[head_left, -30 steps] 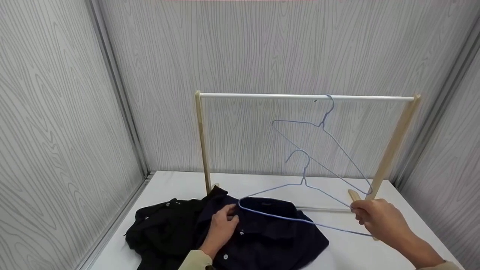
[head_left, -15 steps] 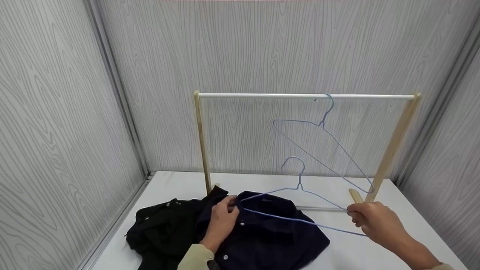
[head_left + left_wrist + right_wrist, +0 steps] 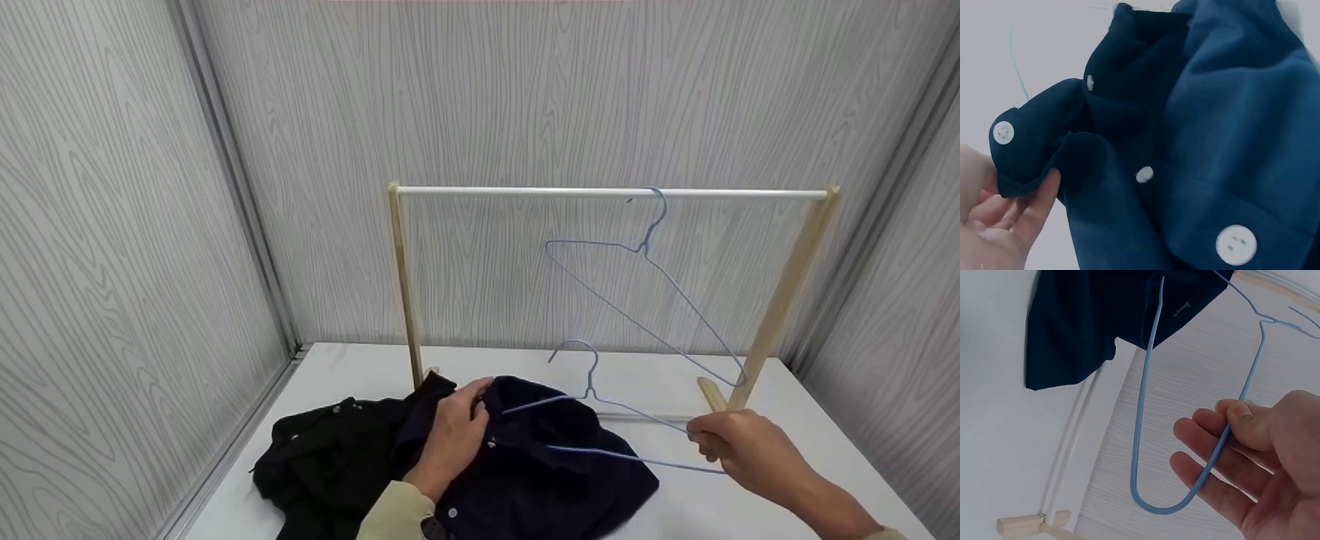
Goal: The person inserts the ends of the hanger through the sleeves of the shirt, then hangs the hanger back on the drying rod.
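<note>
A dark navy shirt (image 3: 540,487) with white buttons lies on the table, its collar raised. My left hand (image 3: 454,439) pinches the collar edge; in the left wrist view the fingers (image 3: 1044,205) hold the fabric near a white button (image 3: 1003,133). My right hand (image 3: 750,450) grips the right end of a blue wire hanger (image 3: 634,409), thumb against the wire in the right wrist view. The hanger's left end goes into the shirt's neck opening and is hidden there. Its hook stands up outside the cloth.
A black buttoned garment (image 3: 330,450) lies crumpled at the left. Behind stands a rack with a white rail (image 3: 517,192) and wooden posts (image 3: 787,296). Another blue wire hanger (image 3: 615,307) hangs on the rail. Wood-patterned walls enclose the white table (image 3: 352,367).
The hanger has moved left and down, its left end passing into the shirt's neck opening. My left hand has shifted slightly right and up, lifting the collar.
</note>
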{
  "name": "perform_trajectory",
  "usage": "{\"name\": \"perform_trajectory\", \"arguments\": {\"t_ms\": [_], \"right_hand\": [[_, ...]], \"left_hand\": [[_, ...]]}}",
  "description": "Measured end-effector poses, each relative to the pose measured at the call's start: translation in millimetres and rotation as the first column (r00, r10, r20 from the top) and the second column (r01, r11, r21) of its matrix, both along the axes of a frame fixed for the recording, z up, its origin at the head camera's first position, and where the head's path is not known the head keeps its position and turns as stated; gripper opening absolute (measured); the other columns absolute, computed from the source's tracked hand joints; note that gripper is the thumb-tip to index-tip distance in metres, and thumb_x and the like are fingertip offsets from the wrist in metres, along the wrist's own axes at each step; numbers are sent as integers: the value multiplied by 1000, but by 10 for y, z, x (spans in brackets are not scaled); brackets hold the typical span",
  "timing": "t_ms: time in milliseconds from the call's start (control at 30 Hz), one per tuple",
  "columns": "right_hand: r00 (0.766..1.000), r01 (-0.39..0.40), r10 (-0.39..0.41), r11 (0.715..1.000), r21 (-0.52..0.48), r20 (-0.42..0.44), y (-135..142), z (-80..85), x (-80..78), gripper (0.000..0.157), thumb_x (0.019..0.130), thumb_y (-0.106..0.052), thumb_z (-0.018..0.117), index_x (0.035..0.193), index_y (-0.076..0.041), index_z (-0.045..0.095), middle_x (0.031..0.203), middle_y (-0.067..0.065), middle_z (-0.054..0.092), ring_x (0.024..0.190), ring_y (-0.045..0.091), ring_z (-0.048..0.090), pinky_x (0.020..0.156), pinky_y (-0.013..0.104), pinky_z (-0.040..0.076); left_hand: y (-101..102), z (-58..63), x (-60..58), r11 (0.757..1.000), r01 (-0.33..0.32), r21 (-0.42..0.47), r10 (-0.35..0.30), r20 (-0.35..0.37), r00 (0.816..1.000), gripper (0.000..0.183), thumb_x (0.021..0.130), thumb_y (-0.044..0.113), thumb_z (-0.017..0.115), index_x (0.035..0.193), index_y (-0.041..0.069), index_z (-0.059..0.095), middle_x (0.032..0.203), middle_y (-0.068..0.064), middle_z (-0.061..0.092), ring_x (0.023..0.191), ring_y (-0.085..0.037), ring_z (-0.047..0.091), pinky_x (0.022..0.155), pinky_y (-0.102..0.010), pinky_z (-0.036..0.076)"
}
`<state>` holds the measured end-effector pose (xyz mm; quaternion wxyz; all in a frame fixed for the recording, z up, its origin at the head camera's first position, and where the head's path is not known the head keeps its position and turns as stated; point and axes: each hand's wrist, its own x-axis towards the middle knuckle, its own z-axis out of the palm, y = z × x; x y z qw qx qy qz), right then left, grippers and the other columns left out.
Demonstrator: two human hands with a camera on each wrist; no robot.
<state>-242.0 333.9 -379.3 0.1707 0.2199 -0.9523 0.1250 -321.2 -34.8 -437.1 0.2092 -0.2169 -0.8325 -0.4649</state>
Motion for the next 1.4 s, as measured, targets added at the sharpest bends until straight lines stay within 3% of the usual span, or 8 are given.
{"name": "perform_trajectory", "arguments": {"t_ms": [167,500,667,900,1100,1267,1400], "right_hand": [[999,-15,14,1000,-13,-46,-85,-45,-19,21,76,-3,66,78,-23,63,63,-22,54,57,-7,51,51,20,43],[987,-10,6,1000,-26,-159,-253,-94,-79,22,75,-2,68,80,-24,64,65,-24,55,57,-8,51,52,19,44],[980,-33,22,998,-50,-198,-324,-148,-102,23,73,0,69,81,-21,65,67,-20,59,57,-9,50,52,17,45],[972,-100,79,991,-85,-224,-415,-227,-135,25,73,4,67,78,-20,62,64,-18,57,54,-9,50,52,8,40],[962,-157,130,983,-96,-239,-518,-279,-165,29,73,5,66,73,-23,57,61,-21,50,52,-9,47,50,7,37],[956,-178,141,976,-126,-257,-557,-340,-180,33,70,10,65,71,-22,55,60,-16,52,51,-8,48,49,6,37],[964,-166,131,976,-140,-232,-588,-361,-171,33,71,8,64,71,-23,56,60,-16,53,51,-8,49,49,7,37]], "left_hand": [[101,100,56,995,96,9,-96,-21,995,35,88,1,48,122,9,54,114,-6,61,101,-13,58,82,-27,48],[189,188,112,980,180,91,-181,8,983,33,90,6,50,122,14,54,115,-2,61,100,-12,59,81,-25,48],[246,239,138,974,188,123,-193,32,981,33,90,6,51,121,12,55,116,-3,60,103,-14,58,84,-26,47],[299,484,335,952,188,242,-209,62,976,31,88,-1,51,118,3,57,116,-11,60,108,-22,55,87,-31,46],[372,350,231,952,215,217,-226,25,974,30,89,10,53,119,15,57,116,1,61,103,-10,56,84,-24,46],[366,371,246,938,222,267,-253,89,963,28,93,19,48,118,13,58,111,-2,62,93,-13,60,79,-25,49],[363,274,159,964,193,181,-200,21,980,29,92,27,49,118,17,58,109,3,61,92,-8,58,79,-24,48]]}}
